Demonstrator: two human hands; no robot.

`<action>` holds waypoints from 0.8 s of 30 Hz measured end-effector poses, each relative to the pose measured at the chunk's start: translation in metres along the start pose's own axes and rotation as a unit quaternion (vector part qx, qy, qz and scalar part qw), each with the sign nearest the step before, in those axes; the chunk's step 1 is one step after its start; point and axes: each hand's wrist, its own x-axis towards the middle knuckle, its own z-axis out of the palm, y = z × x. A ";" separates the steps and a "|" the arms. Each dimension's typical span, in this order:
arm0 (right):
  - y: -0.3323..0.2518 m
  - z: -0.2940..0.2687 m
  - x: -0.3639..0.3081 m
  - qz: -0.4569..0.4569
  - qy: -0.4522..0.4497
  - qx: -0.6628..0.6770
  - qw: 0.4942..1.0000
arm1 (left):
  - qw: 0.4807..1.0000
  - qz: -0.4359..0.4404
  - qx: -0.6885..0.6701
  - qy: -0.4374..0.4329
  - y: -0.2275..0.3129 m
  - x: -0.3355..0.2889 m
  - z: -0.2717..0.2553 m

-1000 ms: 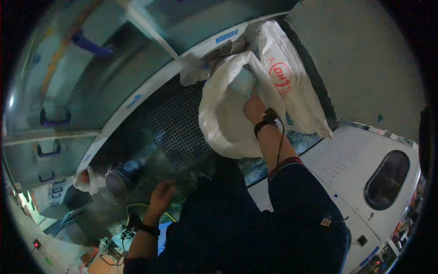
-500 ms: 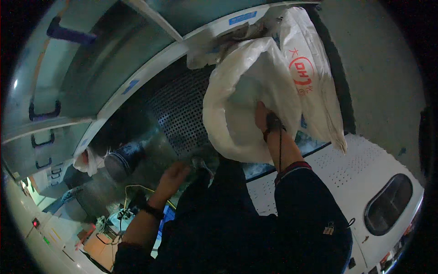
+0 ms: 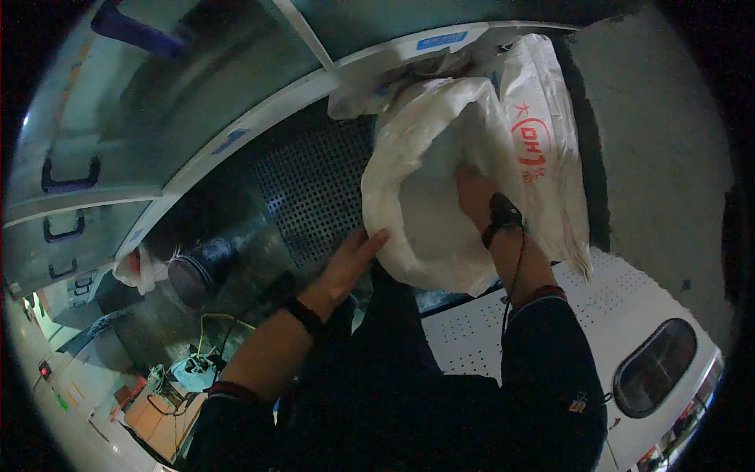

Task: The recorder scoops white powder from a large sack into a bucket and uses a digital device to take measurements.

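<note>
A big white woven sack [image 3: 440, 157] with red markings hangs open against a metal enclosure. My right hand [image 3: 474, 191] is pushed down inside its mouth; the fingers are hidden by the fabric, so what they hold is unclear. My left hand [image 3: 354, 256] reaches up with fingers spread and touches the sack's lower left edge. Both wrists wear dark bands, and a thin cable runs down my right forearm.
A perforated metal panel [image 3: 314, 185] sits behind the sack. Grey cabinet drawers with dark handles [image 3: 71, 181] are at left. A white perforated machine top with an oval window [image 3: 653, 377] lies at lower right. A dark round duct end [image 3: 189, 275] and cluttered floor lie below left.
My left hand has risen from low beside my body to the sack's edge. My right hand has gone deeper into the sack, and the view has shifted closer.
</note>
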 end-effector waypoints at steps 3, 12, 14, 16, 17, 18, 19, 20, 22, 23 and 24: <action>-0.015 -0.002 0.011 0.019 -0.008 -0.017 1.000 | 0.997 -0.054 -0.052 0.005 -0.014 0.016 -0.005; -0.025 0.029 -0.029 -0.042 -0.145 0.022 0.988 | 0.998 -0.033 0.052 0.020 -0.028 0.032 -0.006; -0.020 0.022 -0.045 -0.117 -0.143 0.001 0.983 | 0.996 -0.020 0.087 0.010 -0.027 0.031 -0.008; -0.020 0.011 -0.043 -0.035 -0.241 0.075 0.967 | 0.995 0.040 0.087 0.036 -0.041 0.031 -0.008; -0.025 0.009 -0.035 0.061 -0.327 0.126 0.935 | 0.995 0.034 0.072 0.065 -0.049 0.028 -0.009; -0.021 0.010 -0.026 0.046 -0.325 0.115 0.938 | 0.997 0.026 0.056 0.048 -0.040 0.029 -0.003; -0.021 0.020 -0.018 0.049 -0.365 0.061 0.928 | 0.999 0.016 0.041 0.032 -0.034 0.025 -0.001; -0.020 0.030 -0.011 0.052 -0.402 0.006 0.914 | 0.998 0.019 0.029 0.045 -0.029 0.021 0.000; 0.011 0.068 -0.036 0.049 -0.358 0.036 0.932 | 0.998 0.048 -0.021 0.016 -0.022 0.016 0.003; 0.016 0.072 -0.039 0.042 -0.317 0.075 0.944 | 0.998 0.053 -0.033 0.026 -0.022 0.014 0.003; 0.011 0.061 -0.030 0.029 -0.313 0.069 0.947 | 0.998 0.063 -0.006 0.028 -0.023 0.017 0.003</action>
